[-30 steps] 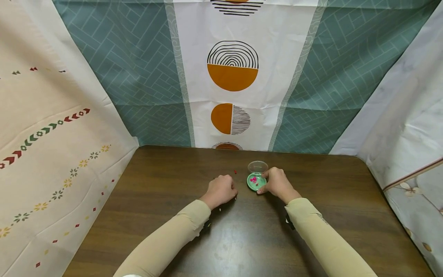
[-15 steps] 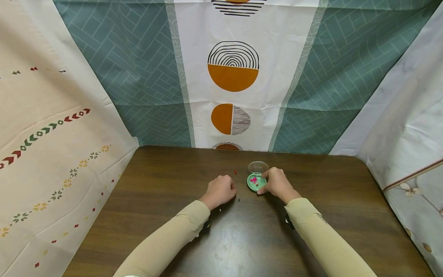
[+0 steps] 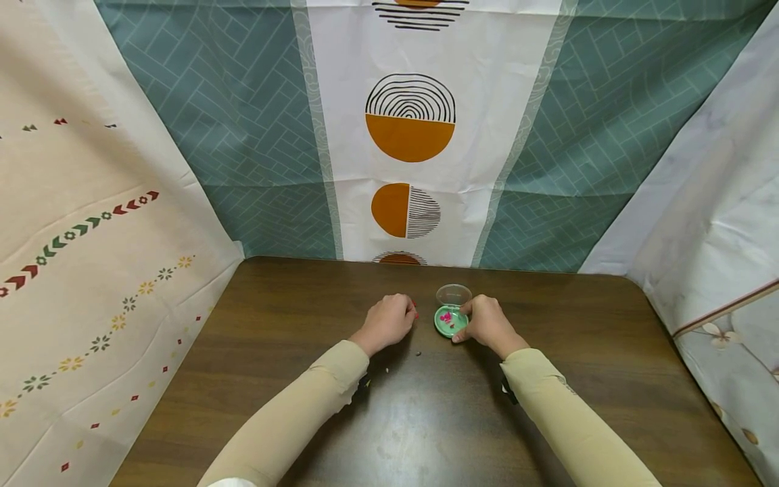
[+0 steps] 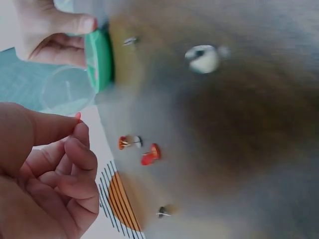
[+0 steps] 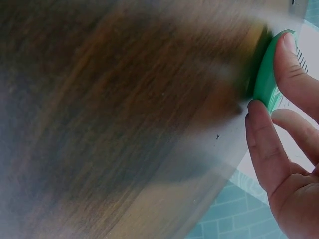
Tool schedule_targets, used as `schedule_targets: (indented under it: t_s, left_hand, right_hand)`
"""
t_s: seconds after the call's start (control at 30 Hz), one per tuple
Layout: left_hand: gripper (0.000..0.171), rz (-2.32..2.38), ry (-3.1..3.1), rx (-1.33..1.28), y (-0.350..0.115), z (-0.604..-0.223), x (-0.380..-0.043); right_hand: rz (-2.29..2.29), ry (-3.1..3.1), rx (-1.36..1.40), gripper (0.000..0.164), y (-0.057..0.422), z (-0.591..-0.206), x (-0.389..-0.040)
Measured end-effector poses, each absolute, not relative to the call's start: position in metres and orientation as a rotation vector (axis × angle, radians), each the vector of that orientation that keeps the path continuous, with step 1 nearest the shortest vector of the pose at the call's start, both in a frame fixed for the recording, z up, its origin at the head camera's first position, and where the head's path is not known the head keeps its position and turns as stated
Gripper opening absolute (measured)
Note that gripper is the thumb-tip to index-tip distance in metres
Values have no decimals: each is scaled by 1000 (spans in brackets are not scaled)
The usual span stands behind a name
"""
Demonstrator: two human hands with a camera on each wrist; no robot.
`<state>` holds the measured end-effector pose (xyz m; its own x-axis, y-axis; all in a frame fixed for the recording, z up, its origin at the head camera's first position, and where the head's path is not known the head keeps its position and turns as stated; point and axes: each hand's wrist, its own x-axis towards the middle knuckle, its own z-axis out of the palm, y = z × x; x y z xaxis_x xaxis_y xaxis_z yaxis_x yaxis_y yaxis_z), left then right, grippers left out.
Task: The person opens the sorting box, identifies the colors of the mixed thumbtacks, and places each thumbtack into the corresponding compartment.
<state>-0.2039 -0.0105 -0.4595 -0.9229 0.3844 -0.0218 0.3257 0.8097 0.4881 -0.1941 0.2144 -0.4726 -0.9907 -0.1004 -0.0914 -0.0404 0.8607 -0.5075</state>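
Near the middle of the table (image 3: 292, 297), a small white piece (image 3: 387, 370) lies left of a dark pin (image 3: 418, 353). Beyond them, the left hand (image 3: 388, 321) pinches a small red thing (image 4: 78, 116), mostly hidden, with red pins (image 4: 150, 155) near it. To its right, the right hand (image 3: 488, 325) grips the green case (image 4: 103, 64), which holds pink pieces (image 3: 446, 316). Its clear lid (image 3: 453, 294) stands open beyond, before the patterned curtain (image 3: 255, 149).

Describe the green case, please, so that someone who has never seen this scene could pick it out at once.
On the brown table, look toward the far edge for the right hand. That hand grips a small, round, green case with its clear lid open and pink bits inside. Unlike the loose pins nearby, it has a lid.
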Motion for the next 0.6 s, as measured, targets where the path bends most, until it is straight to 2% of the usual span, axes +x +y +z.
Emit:
schedule_targets:
  t_s: [0.27, 0.5, 0.6]
  left_hand:
    - [19, 892, 2844, 544, 3, -456, -211]
    - [18, 962, 2803, 528, 23, -459, -213]
    - [17, 962, 2792, 530, 33, -459, -210]
  right_hand:
    - [-824, 2918, -120, 53, 215, -474, -195]
    - [-822, 2919, -113, 55, 215, -473, -196]
    - [-823, 2914, -115, 51, 215, -474, -196]
